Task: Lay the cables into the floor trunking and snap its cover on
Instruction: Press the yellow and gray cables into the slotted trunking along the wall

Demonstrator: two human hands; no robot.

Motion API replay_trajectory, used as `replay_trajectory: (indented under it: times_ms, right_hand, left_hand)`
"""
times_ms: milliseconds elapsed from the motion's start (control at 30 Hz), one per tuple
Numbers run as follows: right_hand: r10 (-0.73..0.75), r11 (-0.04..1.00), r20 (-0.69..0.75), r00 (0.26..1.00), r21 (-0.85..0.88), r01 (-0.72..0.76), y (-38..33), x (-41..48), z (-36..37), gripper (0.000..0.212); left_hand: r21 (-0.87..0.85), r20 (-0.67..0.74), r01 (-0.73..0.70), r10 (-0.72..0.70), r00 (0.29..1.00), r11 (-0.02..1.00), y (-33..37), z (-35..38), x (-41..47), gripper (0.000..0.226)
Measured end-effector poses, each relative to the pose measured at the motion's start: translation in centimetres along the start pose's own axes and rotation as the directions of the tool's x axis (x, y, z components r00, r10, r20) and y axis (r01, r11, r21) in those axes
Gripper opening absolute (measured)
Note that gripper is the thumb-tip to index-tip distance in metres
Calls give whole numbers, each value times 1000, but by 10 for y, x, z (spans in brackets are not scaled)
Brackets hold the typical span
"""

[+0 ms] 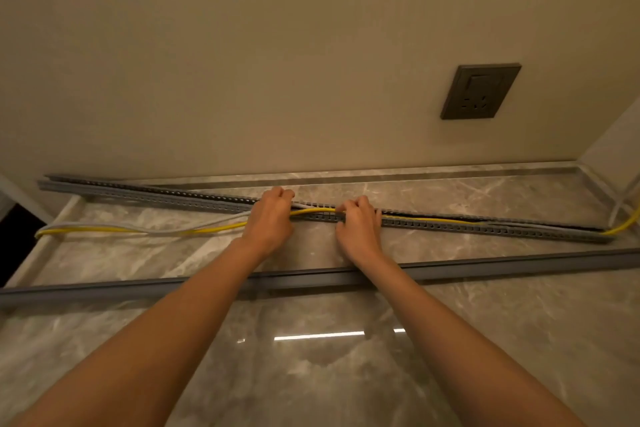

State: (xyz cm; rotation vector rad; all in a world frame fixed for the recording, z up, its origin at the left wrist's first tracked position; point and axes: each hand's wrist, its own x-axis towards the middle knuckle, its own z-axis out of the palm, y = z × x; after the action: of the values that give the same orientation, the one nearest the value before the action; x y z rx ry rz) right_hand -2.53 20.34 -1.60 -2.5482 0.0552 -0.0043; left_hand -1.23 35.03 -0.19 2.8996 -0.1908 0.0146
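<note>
A long grey slotted trunking (485, 227) lies on the marble floor along the wall, running from far left to far right. A yellow cable (214, 227) and a grey-white cable (166, 230) sit inside its right half and lie loose on the floor in front of its left half. My left hand (272, 220) is closed around both cables at the trunking's middle. My right hand (358, 224) pinches the yellow cable at the trunking's edge just to the right. The grey cover strip (485, 269) lies flat on the floor nearer to me, under my forearms.
A dark wall socket (479, 91) is on the beige wall at upper right. The cables run on past the trunking's right end into the corner (627, 218). A dark gap opens at the left edge (14, 246). Glossy marble floor (311, 357) spreads in front.
</note>
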Motion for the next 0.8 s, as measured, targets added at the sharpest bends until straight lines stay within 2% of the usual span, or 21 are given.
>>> replay_trajectory:
  times_ms: [133,300,433,633,733,800]
  right_hand:
    - [41,999,-73,996,13,-40,-32,-1,22,25]
    - [33,999,-92,995,19,-31,-60,-1,45,26]
    - [122,992,-139,983,56,-115,-71,2,49,21]
    - [103,992,-128,986,-58,-111,-74,-3,50,23]
    - [65,986,-110,992,-148,-81,-72,-4,51,27]
    - [50,986,-101,994,-153,-65,-70,-5,51,29]
  left_hand:
    - [147,78,-33,22,997,989,-36,-4,0,46]
    - [194,32,-160,157,987,968,-64,3,0,46]
    - [235,28,-325,328,944,916,-82,2,5,39]
    - [232,39,-499,504,863,835,-96,-8,18,27]
    - [232,-17,-488,506,863,841,-94,-9,22,25]
    - [174,-20,-460,470,882,871,-88,-12,20,15]
